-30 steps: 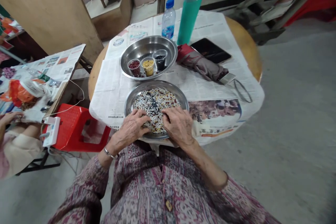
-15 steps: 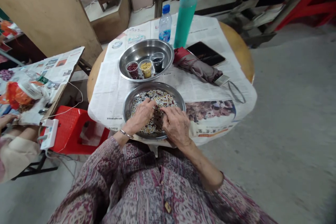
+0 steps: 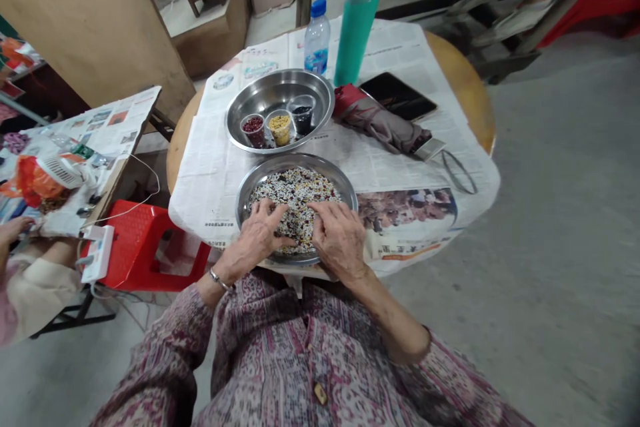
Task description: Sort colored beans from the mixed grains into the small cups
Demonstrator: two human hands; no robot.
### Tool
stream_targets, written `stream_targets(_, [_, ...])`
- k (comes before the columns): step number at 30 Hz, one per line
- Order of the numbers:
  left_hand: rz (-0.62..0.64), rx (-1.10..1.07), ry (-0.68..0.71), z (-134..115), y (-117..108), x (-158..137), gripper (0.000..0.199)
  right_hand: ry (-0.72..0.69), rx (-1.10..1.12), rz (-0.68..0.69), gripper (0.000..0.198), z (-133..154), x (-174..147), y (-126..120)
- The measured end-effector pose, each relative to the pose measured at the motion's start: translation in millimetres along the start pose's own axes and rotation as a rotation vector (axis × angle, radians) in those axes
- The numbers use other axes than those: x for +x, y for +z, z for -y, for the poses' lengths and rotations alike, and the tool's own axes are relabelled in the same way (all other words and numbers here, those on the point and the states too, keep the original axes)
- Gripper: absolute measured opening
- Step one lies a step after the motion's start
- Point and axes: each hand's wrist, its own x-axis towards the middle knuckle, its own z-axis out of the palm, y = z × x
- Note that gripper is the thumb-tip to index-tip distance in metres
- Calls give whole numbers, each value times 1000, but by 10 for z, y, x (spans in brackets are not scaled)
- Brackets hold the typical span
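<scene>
A steel basin (image 3: 246, 177) nearest me holds a spread of mixed beads or grains, mostly white with dark red, yellow and black ones among them. My left hand (image 3: 260, 233) is over its left side, thumb and fingers apart. Across from it, my right hand (image 3: 341, 239) rests at the right side with bent fingers drawn together at the mix; what they pinch, if anything, is too small to see. Behind stands a second steel basin (image 3: 260, 90) with three clear cups: dark red beads (image 3: 253, 132), yellow beads (image 3: 279, 128) and black beads (image 3: 302, 119).
Newspaper (image 3: 200, 173) covers the round table. A water bottle (image 3: 317, 40), a tall teal bottle (image 3: 361, 20), a folded umbrella (image 3: 380, 121) and a dark tablet (image 3: 400, 95) stand or lie behind and right. At left are a red stool (image 3: 135, 247), a power strip (image 3: 98, 253) and another person's hand (image 3: 14, 230).
My left hand has moved left and back towards me, away from the middle of the mix, and its fingers have spread. The right hand stays at the basin's right side.
</scene>
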Motion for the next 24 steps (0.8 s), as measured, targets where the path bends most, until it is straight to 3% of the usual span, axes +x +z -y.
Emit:
stream_targets(4, [61,-138,105,-139,94,120,30,1,-7,-6,29,-9,-6,11])
stream_targets(9, [-1,-119,149,-172,101,452,25,0,25,-36,33,-21,-2,15])
stream_targets(16, [-211,59,-37,-24,-1,642,23,8,68,-33,37,-17,0,0])
stream_targets(18, [-172,84,-70,-14,-12,620,41,17,82,-25,38,-18,-5,2])
stream_targets(21, [-58,81,-11,-44,12,566,61,28,100,-25,39,-22,-11,10])
stream_targets(24, [-14,-3,145,-90,62,526,43,40,114,-30,39,-26,-11,16])
